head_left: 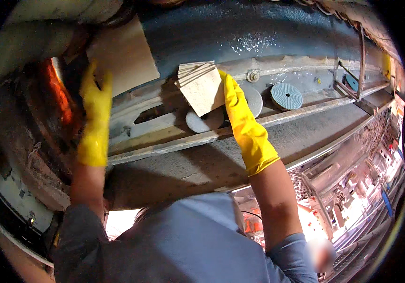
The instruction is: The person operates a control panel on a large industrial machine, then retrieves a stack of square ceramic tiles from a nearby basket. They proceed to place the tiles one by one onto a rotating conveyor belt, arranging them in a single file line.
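Observation:
My right hand (233,96), in a yellow rubber glove, grips a stack of thin beige square tiles (201,92) by its right side. The stack is tilted and slightly fanned along its far edge. Its fingers are partly hidden at the tiles. My left hand (96,89), also in a yellow glove and a little blurred, is at the lower left edge of a large flat beige slab (124,56). Its fingers are spread apart, and I cannot tell whether they touch the slab. Under the tile stack lie two grey round discs, one partly covered (205,121).
A teal ridged disc (286,96) with a centre hole lies right of the tiles. A long metal rail (301,113) crosses in front of the discs, with an upright bar (361,61) at right. Dark machinery (37,127) with an orange strip stands left. Another person (322,254) is at lower right.

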`<act>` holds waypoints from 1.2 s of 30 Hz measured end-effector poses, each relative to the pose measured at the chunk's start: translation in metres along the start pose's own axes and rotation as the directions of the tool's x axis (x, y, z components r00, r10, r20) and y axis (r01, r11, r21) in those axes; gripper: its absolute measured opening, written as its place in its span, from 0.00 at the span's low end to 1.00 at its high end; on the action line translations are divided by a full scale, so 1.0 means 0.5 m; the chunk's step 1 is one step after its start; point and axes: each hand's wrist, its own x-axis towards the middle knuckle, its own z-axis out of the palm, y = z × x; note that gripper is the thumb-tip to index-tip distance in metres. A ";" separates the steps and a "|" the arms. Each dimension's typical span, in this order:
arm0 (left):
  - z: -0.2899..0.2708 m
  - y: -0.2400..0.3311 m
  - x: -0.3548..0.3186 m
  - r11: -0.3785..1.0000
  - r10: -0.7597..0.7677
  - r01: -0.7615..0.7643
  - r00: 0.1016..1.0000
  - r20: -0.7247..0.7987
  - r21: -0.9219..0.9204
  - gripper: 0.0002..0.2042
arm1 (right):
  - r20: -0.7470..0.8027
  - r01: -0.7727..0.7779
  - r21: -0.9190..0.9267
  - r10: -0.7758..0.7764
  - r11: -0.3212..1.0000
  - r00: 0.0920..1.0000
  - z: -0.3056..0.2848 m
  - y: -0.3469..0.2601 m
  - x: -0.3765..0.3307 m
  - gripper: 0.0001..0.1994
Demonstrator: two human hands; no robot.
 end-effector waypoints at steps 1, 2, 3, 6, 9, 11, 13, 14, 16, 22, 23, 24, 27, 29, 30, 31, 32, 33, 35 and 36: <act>-0.002 0.067 -0.045 0.984 -0.085 0.098 0.992 0.095 -0.146 0.21 | -0.003 0.009 -0.036 -0.009 0.999 1.000 -0.007 0.003 0.002 0.24; 0.003 0.099 -0.094 0.921 -0.156 0.257 0.933 0.325 -0.294 0.20 | 0.002 0.012 -0.072 -0.011 0.997 1.000 -0.006 0.000 0.001 0.24; 0.026 0.149 -0.137 0.784 -0.098 0.338 0.895 0.435 -0.520 0.18 | 0.006 0.017 -0.112 -0.017 0.994 1.000 -0.006 0.002 0.000 0.24; 0.069 0.268 -0.195 0.654 -0.165 0.663 0.594 0.787 -0.363 0.19 | -0.049 -0.038 -0.130 0.031 0.991 0.998 0.016 -0.014 -0.011 0.25; 0.103 0.333 -0.181 0.449 -0.278 0.812 0.523 0.805 -0.372 0.24 | -0.082 -0.091 -0.111 0.082 0.990 0.993 0.038 -0.032 -0.018 0.26; 0.105 0.327 -0.175 0.429 -0.256 0.818 0.517 0.817 -0.383 0.24 | -0.079 -0.089 -0.125 0.079 0.988 0.994 0.033 -0.032 -0.016 0.25; 0.108 0.310 -0.172 0.412 -0.229 0.822 0.511 0.829 -0.393 0.23 | -0.078 -0.088 -0.133 0.079 0.987 0.994 0.028 -0.032 -0.010 0.25; 0.108 0.304 -0.178 0.392 -0.218 0.826 0.511 0.831 -0.405 0.23 | -0.079 -0.089 -0.134 0.079 0.987 0.994 0.026 -0.032 -0.005 0.24; 0.107 0.294 -0.186 0.350 -0.203 0.829 0.521 0.829 -0.436 0.22 | -0.111 -0.072 -0.143 0.056 0.987 0.992 0.026 -0.018 -0.001 0.24; 0.055 0.257 -0.171 0.268 -0.231 0.776 0.627 0.744 -0.571 0.16 | -0.184 -0.123 -0.189 0.088 0.974 0.979 0.017 0.007 0.001 0.25; 0.022 0.233 -0.159 0.285 -0.252 0.770 0.634 0.731 -0.570 0.15 | -0.163 -0.124 -0.056 0.114 0.991 0.980 0.035 -0.007 -0.007 0.24; -0.013 0.206 -0.149 0.301 -0.272 0.765 0.641 0.718 -0.569 0.14 | -0.193 -0.114 -0.090 0.095 0.989 0.976 0.050 -0.017 -0.009 0.23; -0.109 0.080 -0.118 0.481 -0.397 0.733 0.672 0.625 -0.481 0.15 | -0.126 -0.076 -0.131 0.059 0.988 0.990 0.056 -0.032 -0.012 0.26; -0.163 -0.011 -0.099 0.524 -0.486 0.728 0.682 0.547 -0.443 0.16 | -0.162 -0.125 -0.152 0.100 0.980 0.982 0.051 -0.030 -0.007 0.24; -0.196 -0.002 -0.074 0.555 -0.565 0.745 0.664 0.490 -0.370 0.18 | -0.167 -0.129 -0.193 0.097 0.973 0.981 0.047 -0.031 -0.007 0.24; -0.207 -0.099 -0.072 0.618 -0.578 0.732 0.671 0.465 -0.288 0.21 | -0.152 -0.098 -0.175 0.071 0.980 0.986 0.047 -0.025 -0.004 0.25; -0.210 -0.085 -0.053 0.555 -0.630 0.762 0.647 0.430 -0.333 0.21 | -0.148 -0.069 -0.161 0.045 0.984 0.988 0.041 -0.013 -0.003 0.25; -0.215 -0.069 -0.035 0.490 -0.679 0.785 0.617 0.399 -0.380 0.21 | -0.147 -0.041 -0.148 0.019 0.988 0.989 0.036 -0.005 -0.002 0.26; -0.210 -0.145 -0.026 0.454 -0.695 0.766 0.624 0.358 -0.455 0.21 | -0.145 -0.042 -0.179 0.016 0.983 0.989 0.042 -0.005 -0.001 0.26; -0.189 -0.178 -0.019 0.423 -0.675 0.738 0.643 0.361 -0.525 0.21 | -0.153 -0.044 -0.200 0.013 0.979 0.988 0.040 -0.005 -0.002 0.26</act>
